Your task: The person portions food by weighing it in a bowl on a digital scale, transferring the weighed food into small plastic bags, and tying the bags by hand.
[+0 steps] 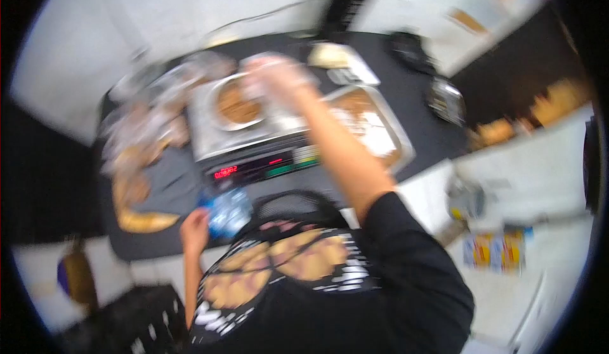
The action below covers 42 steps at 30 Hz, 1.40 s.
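Observation:
A round bowl of brown food [238, 103] stands on the metal plate of a digital scale [206, 122] with a lit red display. My right hand [276, 81], in a clear plastic glove, is at the bowl's upper right edge; motion blurs its fingers. Right of the scale lies a metal tray [401, 139] with brown food in it. Near the table's front edge, my left hand [195, 224] is bare, its fingers closed at the left side of a blue, clear plastic bag [229, 213].
Several plastic bags of food [143, 125] cover the left of the dark table, beside a yellowish curved item [149, 222]. A pale lump [328, 56] on a white tray is at the back. Dark items [409, 49] and a shiny container [446, 100] stand at the right.

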### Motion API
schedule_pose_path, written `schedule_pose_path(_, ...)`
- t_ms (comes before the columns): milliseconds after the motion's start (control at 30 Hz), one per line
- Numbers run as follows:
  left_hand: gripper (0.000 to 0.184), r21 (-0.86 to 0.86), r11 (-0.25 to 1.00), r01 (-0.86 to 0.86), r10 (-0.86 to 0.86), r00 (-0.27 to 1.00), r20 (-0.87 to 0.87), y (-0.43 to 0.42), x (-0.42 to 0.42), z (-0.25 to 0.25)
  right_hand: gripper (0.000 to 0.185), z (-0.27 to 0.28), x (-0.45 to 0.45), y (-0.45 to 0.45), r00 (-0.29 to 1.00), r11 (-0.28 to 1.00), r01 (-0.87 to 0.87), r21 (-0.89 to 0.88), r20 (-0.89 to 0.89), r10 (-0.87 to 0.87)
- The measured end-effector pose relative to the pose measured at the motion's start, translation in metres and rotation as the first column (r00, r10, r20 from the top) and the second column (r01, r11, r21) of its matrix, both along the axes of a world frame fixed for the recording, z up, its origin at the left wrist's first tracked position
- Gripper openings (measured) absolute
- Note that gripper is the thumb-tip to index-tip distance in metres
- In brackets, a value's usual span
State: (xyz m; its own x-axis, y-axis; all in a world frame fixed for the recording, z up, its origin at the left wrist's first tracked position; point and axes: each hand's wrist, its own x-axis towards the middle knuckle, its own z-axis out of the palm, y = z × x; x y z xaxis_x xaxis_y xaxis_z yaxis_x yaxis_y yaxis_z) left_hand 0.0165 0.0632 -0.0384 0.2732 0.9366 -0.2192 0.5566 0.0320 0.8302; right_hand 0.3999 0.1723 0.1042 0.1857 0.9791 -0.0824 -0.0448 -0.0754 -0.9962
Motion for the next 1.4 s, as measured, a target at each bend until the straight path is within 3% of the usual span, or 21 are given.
schedule_pose_path(33,0.009,-0.033,0.999,0.026,-0.027,0.999,-0.033,0.001,-0.002,-0.004,0.012,0.008,0.001,-0.011,0.976,0.997,0.062,0.044,-0.212,-0.052)
schedule_pose_path(67,0.010,-0.069,0.997,0.047,-0.033,0.980,0.199,0.005,-0.012,-0.030,0.012,-0.029,0.029,0.008,0.949,0.986,-0.066,0.156,-0.294,0.110)
schedule_pose_path(100,0.010,-0.013,0.993,0.117,-0.112,0.975,0.191,0.014,-0.024,-0.053,0.011,-0.006,0.024,-0.016,0.975,0.965,0.058,0.256,-0.222,0.001)
schedule_pose_path(133,0.007,-0.090,0.990,0.106,-0.081,0.966,0.247,0.013,-0.023,-0.050,0.014,0.006,0.028,-0.030,0.856,0.977,0.165,0.133,-0.511,-0.075)
schedule_pose_path(267,0.006,-0.176,0.982,0.071,-0.028,0.972,0.235,0.015,-0.016,-0.045,0.018,0.032,0.077,-0.100,0.873,0.932,0.340,0.123,-0.409,-0.265)
schedule_pose_path(333,0.006,-0.183,0.981,0.071,-0.032,0.978,0.207,0.016,-0.013,-0.037,0.021,0.015,0.116,-0.130,0.858,0.879,0.450,0.159,-0.350,-0.376)
schedule_pose_path(400,0.006,-0.174,0.983,0.067,-0.034,0.982,0.185,0.017,-0.010,-0.035,0.022,-0.003,0.158,-0.165,0.857,0.824,0.515,0.235,-0.111,-0.503)
schedule_pose_path(467,0.007,-0.173,0.982,0.080,-0.049,0.984,0.173,0.018,-0.006,-0.028,0.025,-0.022,0.187,-0.198,0.751,0.758,0.624,0.190,0.123,-0.648)
schedule_pose_path(667,0.011,-0.186,0.975,0.123,-0.087,0.977,0.193,0.021,0.000,-0.019,0.072,-0.089,0.203,-0.260,0.536,0.746,0.661,0.083,0.644,-0.547)
schedule_pose_path(700,0.012,-0.193,0.973,0.125,-0.083,0.974,0.212,0.023,-0.001,-0.020,0.092,-0.092,0.202,-0.266,0.564,0.757,0.653,0.017,0.657,-0.501)
schedule_pose_path(800,0.016,-0.170,0.976,0.137,-0.103,0.975,0.195,0.024,-0.002,-0.021,0.092,-0.086,0.194,-0.276,0.637,0.692,0.717,-0.084,0.481,-0.602)
schedule_pose_path(833,0.018,-0.155,0.980,0.128,-0.102,0.980,0.171,0.023,-0.006,-0.022,0.092,-0.107,0.207,-0.279,0.602,0.724,0.688,0.049,0.520,-0.607)
schedule_pose_path(867,0.022,-0.157,0.980,0.123,-0.091,0.977,0.193,0.024,-0.011,-0.028,0.090,-0.101,0.202,-0.278,0.766,0.764,0.642,-0.070,0.014,-0.642)
schedule_pose_path(900,0.023,-0.175,0.981,0.087,-0.059,0.985,0.159,0.019,-0.004,-0.017,0.089,-0.067,0.181,-0.271,0.734,0.760,0.641,-0.108,-0.203,-0.648)
schedule_pose_path(967,0.025,-0.169,0.984,0.054,-0.026,0.987,0.161,0.015,-0.003,-0.018,0.087,-0.051,0.172,-0.250,0.817,0.829,0.558,-0.019,-0.165,-0.553)
schedule_pose_path(1000,0.026,-0.141,0.987,0.079,-0.056,0.986,0.159,0.014,-0.006,-0.020,0.082,-0.024,0.158,-0.233,0.822,0.835,0.542,-0.094,-0.144,-0.550)
schedule_pose_path(1033,0.026,-0.118,0.992,0.054,-0.038,0.991,0.127,0.011,0.000,-0.011,0.083,-0.031,0.161,-0.213,0.873,0.884,0.468,-0.004,-0.153,-0.463)
schedule_pose_path(1133,0.027,-0.067,0.997,0.023,-0.014,0.991,0.131,0.007,0.003,-0.015,0.081,-0.029,0.141,-0.141,0.938,0.950,0.292,0.109,0.159,-0.307)
schedule_pose_path(1200,0.027,-0.102,0.995,-0.022,0.035,0.991,0.129,0.005,0.005,-0.007,0.081,-0.022,0.116,-0.090,0.778,0.971,0.161,0.179,0.582,-0.236)
schedule_pose_path(1333,0.026,-0.100,0.992,-0.081,0.092,0.989,0.114,-0.003,-0.010,-0.011,0.072,-0.002,0.043,-0.024,0.631,0.995,-0.079,0.057,0.776,0.006)
schedule_pose_path(1400,0.025,-0.126,0.983,-0.132,0.148,0.980,0.136,-0.009,-0.018,-0.010,0.059,-0.018,0.019,0.013,0.447,0.984,-0.175,-0.033,0.888,0.109)
